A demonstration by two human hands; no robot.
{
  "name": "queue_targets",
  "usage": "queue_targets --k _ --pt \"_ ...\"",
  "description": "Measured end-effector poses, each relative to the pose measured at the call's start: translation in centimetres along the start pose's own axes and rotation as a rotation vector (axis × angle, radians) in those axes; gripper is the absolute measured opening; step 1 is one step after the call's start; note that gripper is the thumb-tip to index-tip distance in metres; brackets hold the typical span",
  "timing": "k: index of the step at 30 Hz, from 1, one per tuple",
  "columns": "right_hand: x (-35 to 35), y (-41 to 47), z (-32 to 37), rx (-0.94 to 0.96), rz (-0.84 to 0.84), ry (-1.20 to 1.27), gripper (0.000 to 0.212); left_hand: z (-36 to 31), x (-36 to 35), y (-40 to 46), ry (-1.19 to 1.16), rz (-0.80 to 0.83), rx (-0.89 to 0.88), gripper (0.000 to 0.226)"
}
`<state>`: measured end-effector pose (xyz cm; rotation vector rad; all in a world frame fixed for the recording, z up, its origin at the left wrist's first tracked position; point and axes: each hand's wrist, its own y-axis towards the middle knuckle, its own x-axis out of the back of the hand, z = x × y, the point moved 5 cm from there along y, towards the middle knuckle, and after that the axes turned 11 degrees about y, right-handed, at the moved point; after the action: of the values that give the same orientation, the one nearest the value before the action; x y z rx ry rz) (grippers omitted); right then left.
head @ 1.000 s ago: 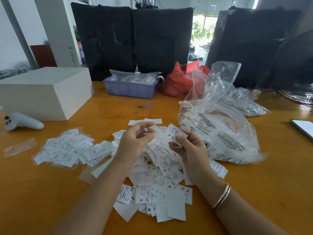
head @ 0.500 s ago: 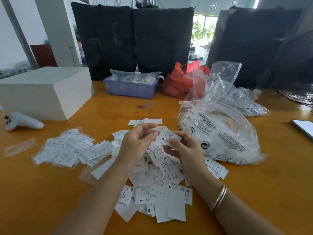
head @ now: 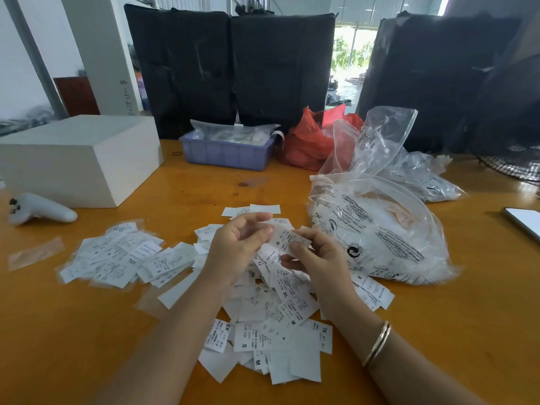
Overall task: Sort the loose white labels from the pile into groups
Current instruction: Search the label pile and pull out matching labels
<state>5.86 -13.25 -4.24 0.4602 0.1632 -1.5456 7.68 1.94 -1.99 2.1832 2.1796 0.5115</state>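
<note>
A pile of loose white labels (head: 277, 325) printed with sizes such as S, M, XL lies on the orange table in front of me. To its left a second spread of labels (head: 117, 258) lies flat, partly under clear film. Over the pile, my right hand (head: 318, 258) pinches one white label (head: 285, 238) by its lower edge. My left hand (head: 239, 247) is right beside it, its curled fingertips touching the same label's left end. Both forearms reach in from the bottom edge.
A large clear plastic bag (head: 377, 232) of labels lies right of the pile, with more bags (head: 418, 173) behind. At the back stand a blue bin (head: 228, 153) and red bag (head: 309, 141). A white box (head: 79, 159) and white controller (head: 41, 211) sit left; a phone (head: 523, 220) far right.
My right hand has brought its label leftward to meet my left hand, and both hands are now closer together over the pile. The label went from held apart to touched by both.
</note>
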Motion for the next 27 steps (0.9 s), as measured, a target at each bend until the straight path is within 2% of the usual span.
queue_targets --k 8,14,19,27 --pt "-0.4 -0.1 -0.2 0.005 0.070 -0.154 0.013 -0.1 0.0 -0.1 0.043 0.016 -0.047 0.022" --pt "1.0 0.3 0.3 0.033 -0.090 0.034 0.010 0.1 0.8 0.1 0.042 -0.074 -0.033 0.017" --pt "1.2 0.3 0.3 0.015 -0.112 0.242 0.014 -0.2 0.4 0.0 0.068 -0.047 -0.051 0.017" --pt "0.6 0.2 0.0 0.015 -0.047 0.150 0.006 -0.2 0.3 -0.2 0.065 -0.074 -0.027 0.019"
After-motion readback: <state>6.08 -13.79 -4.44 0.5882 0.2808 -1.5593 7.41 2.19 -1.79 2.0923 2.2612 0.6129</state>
